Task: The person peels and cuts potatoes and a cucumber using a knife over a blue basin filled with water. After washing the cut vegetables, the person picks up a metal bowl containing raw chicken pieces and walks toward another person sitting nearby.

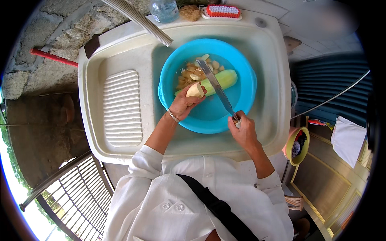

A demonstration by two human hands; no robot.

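Note:
Over the blue plastic basin (248,86), my left hand (184,105) is closed on a pale, cream-coloured piece of peeled vegetable (195,90); its exact kind I cannot make out. My right hand (244,132), at the basin's near right rim, grips the handle of a long-bladed knife (217,85). The blade slants up and left across the basin, its tip over the cut pieces. In the basin lies a long, peeled, light green gourd (226,79), partly hidden by my left hand and the blade. Several small pale cut chunks (186,75) are heaped at the basin's far left.
The basin stands in a cream sink (273,80) with a ribbed draining board (122,108) at left. A grey corrugated hose (140,22) hangs over it. Along the back ledge are a clear bottle (164,11), a brown scrubber (189,13) and a red-and-white brush (223,11). A yellow-rimmed bucket (299,150) stands right.

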